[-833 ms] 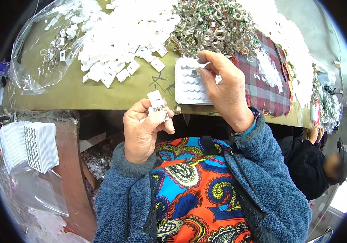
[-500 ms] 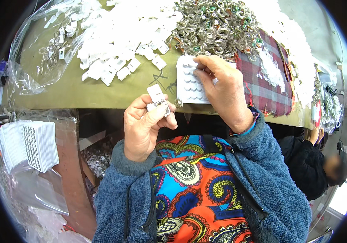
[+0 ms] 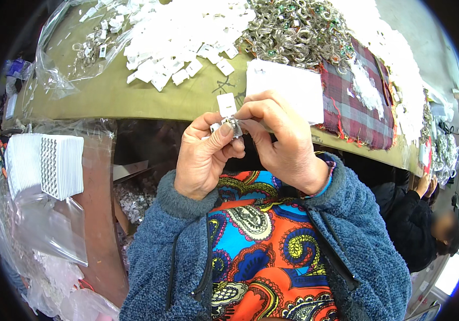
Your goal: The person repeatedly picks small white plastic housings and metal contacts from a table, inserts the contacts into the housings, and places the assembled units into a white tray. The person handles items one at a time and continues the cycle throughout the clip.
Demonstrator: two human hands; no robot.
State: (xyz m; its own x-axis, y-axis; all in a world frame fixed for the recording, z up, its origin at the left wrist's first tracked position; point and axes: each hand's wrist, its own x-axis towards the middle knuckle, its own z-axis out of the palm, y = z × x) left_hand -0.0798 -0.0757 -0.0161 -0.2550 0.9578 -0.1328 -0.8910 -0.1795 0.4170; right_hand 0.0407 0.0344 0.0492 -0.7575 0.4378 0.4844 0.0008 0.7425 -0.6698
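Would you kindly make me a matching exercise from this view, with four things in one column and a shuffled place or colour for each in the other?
Things:
1. Plaid cloth
2. Heap of coiled cords
3. Stacked white trays
4. Small white plastic piece

Places or colours:
A. At the picture's far left
B. Held in the left hand
C. Maroon and grey
D. Mostly silvery grey

Pairs: 1-C, 2-D, 3-A, 4-B

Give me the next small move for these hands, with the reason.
Probably ease the right hand in against the small white plastic piece while the left hand steadies it: the left pinches it, and the right is close at its right side, though whether the right holds anything is unclear.
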